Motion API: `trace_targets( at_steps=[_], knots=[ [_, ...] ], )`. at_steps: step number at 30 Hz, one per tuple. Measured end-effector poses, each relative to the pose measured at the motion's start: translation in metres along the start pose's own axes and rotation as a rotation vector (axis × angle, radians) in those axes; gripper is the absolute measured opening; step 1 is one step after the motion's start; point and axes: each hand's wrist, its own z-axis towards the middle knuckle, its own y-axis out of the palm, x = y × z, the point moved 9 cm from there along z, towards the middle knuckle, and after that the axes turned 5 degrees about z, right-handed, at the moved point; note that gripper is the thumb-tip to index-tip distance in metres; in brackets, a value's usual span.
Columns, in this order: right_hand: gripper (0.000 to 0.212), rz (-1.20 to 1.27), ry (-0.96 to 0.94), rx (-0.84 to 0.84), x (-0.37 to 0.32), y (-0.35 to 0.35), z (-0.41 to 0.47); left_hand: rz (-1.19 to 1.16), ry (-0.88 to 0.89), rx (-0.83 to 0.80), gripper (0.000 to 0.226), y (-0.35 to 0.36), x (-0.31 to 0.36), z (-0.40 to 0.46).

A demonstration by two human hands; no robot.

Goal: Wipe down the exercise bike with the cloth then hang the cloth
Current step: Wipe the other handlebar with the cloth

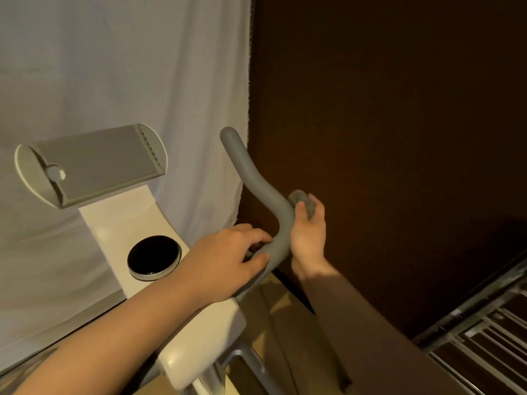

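Observation:
The exercise bike has a cream body (125, 220) with a round black dial (154, 256) and a grey tablet holder (94, 166) on top. Its grey padded right handlebar (253, 178) curves up and away. My left hand (228, 260) grips the lower bend of that handlebar, thumb underneath. My right hand (309, 232) holds a small bunched grey cloth (303, 203) pressed against the right side of the bar, just above the bend. Most of the cloth is hidden inside my fist.
A pale curtain (114, 67) hangs behind the bike. A dark brown wall (385, 124) fills the right side. A metal drying rack (484, 346) with thin rails stands at the lower right. Wooden floor shows beneath the bike.

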Motion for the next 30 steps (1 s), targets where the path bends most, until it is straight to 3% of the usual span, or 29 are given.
trace_targets(
  at_steps=[2, 7, 11, 13, 19, 24, 27, 30],
  knots=[
    [0.040, 0.006, 0.030, -0.037, 0.003, 0.000, 0.000, 0.008, 0.003, 0.007, 0.036, 0.000, 0.000, -0.001],
    [0.046, 0.102, -0.185, -0.017, 0.007, -0.014, -0.077, 0.023, 0.005, 0.013, 0.033, -0.001, 0.002, 0.001],
    [0.042, -0.289, -0.248, -0.122, -0.022, 0.014, 0.000, 0.014, 0.006, 0.009, 0.034, -0.001, 0.001, 0.002],
    [0.039, -0.358, -0.199, -0.171, -0.025, 0.020, 0.018, 0.008, 0.009, 0.006, 0.035, -0.001, 0.000, 0.001],
    [0.043, -0.142, -0.425, -0.145, -0.015, -0.010, -0.069, -0.009, 0.015, 0.006, 0.032, -0.002, 0.000, 0.004],
    [0.041, -0.440, -0.369, -0.207, -0.037, 0.018, -0.017, -0.036, -0.013, -0.004, 0.031, -0.001, 0.000, 0.004],
    [0.038, -0.390, -0.257, -0.256, -0.037, 0.016, -0.003, -0.049, -0.020, 0.000, 0.031, -0.001, -0.002, 0.002],
    [0.041, -0.344, -0.384, -0.198, -0.024, 0.000, -0.052, -0.007, -0.011, 0.003, 0.030, -0.001, 0.000, 0.001]
  ],
)
